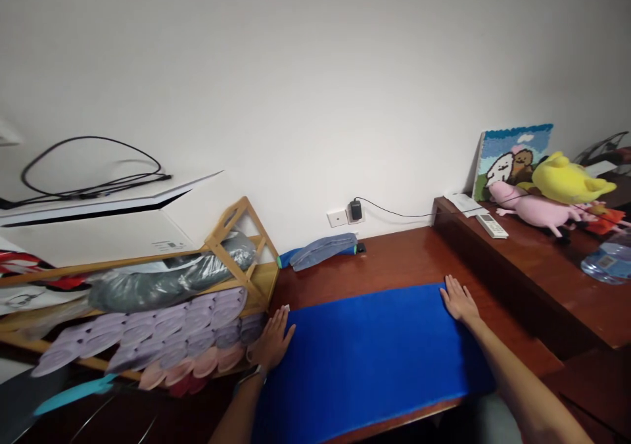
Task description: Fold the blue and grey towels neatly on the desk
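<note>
Backed by a pale wall, across a reddish-brown wooden tabletop. At far left, a looped black cable on top of a white box; beneath it, a wooden rack with a plastic-wrapped dark bundle and rows of lilac and pink holders. Lower down, a turquoise strip.

Next, at the left edge of a smooth blue cloth, the left hand, palm down and open, fingers fairly close together, thumb out over the blue. Behind the cloth, near the wall, a folded grey-blue fabric; right of that, a wall socket and a black plug.

Flat on the cloth's far right corner, the right hand, fingers slightly spread, pinching nothing. Farther right, on a raised ledge: papers, a white remote, a dog picture against the wall, a pink plush and a yellow plush, then a clear bottle near the edge of view.
</note>
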Motion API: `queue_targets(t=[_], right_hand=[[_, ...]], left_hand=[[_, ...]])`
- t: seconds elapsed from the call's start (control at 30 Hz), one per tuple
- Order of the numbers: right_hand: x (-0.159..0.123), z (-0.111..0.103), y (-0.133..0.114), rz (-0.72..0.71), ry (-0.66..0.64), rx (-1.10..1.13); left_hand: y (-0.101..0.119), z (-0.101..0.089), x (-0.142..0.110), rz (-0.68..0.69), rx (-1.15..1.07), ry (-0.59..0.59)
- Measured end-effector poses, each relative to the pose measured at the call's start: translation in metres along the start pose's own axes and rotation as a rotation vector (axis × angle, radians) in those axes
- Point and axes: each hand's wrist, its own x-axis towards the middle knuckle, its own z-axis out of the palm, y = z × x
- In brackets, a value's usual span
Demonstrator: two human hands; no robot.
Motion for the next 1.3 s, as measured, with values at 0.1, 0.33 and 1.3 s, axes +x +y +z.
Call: queue_targets(t=[0.1, 0.33, 1.3], right_hand=[[-0.014, -0.013, -0.014, 0.002, 0.034, 0.011], [-0.134, 0.015, -0.106, -0.418, 0.179, 0.142], [-0.207, 0.028, -0.239, -0.522, -0.012, 0.131]], left_hand=[[0.006, -0.009, 0.002, -0.025, -0.017, 0.002], [0.175, -0.02, -0.012, 0.172, -0.151, 0.096], [0.063, -0.036, -0.154, -0.039, 0.056, 0.091]])
